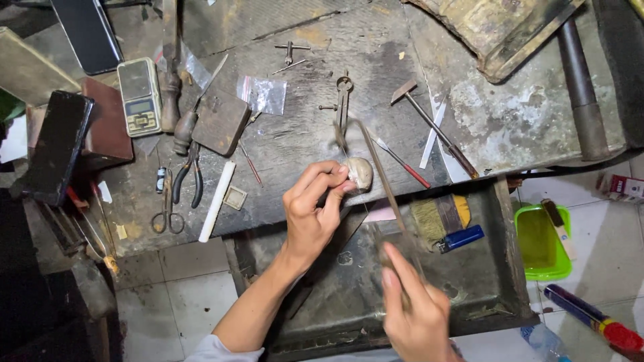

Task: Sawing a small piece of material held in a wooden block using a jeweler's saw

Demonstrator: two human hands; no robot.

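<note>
right grip [416, 315] on saw [376, 161], brush [439, 216] beside

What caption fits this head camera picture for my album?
Left hand pinches a small pale piece while right hand works a thin-bladed saw over a cluttered workbench.

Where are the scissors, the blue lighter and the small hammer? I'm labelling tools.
scissors [167, 216], head view, on the pivot above the loops.
blue lighter [460, 238], head view, mid-body.
small hammer [404, 91], head view, on the metal head.

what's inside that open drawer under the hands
In the drawer, a brush and a blue lighter lie at the back. The left hand and right hand cover much of the rest.
</note>
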